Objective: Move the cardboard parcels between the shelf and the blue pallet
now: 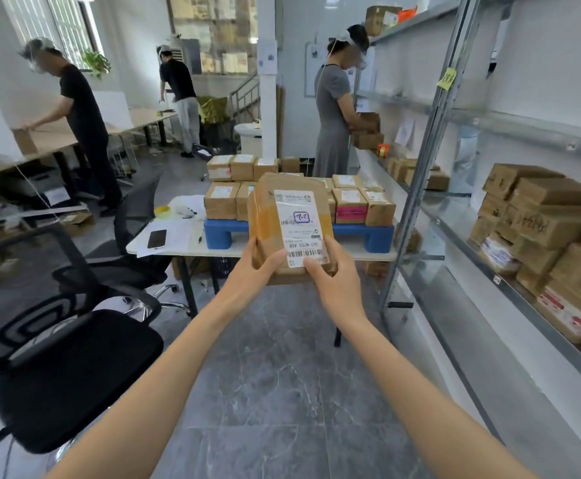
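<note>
I hold one cardboard parcel (275,216) with a white shipping label up in front of me, at arm's length. My left hand (253,271) grips its lower left corner and my right hand (334,274) grips its lower right, thumb on the label. Behind it, the blue pallet (365,235) rests on a white table and carries several taped parcels (221,200). The metal shelf (455,233) runs along the right wall, with a stack of parcels (541,219) on its middle level.
A black office chair (64,368) stands at the lower left and another (133,219) by the table. A phone (157,238) and tape roll (162,211) lie on the table. A person in grey (334,108) handles parcels at the shelf's far end. Two people work at desks on the left.
</note>
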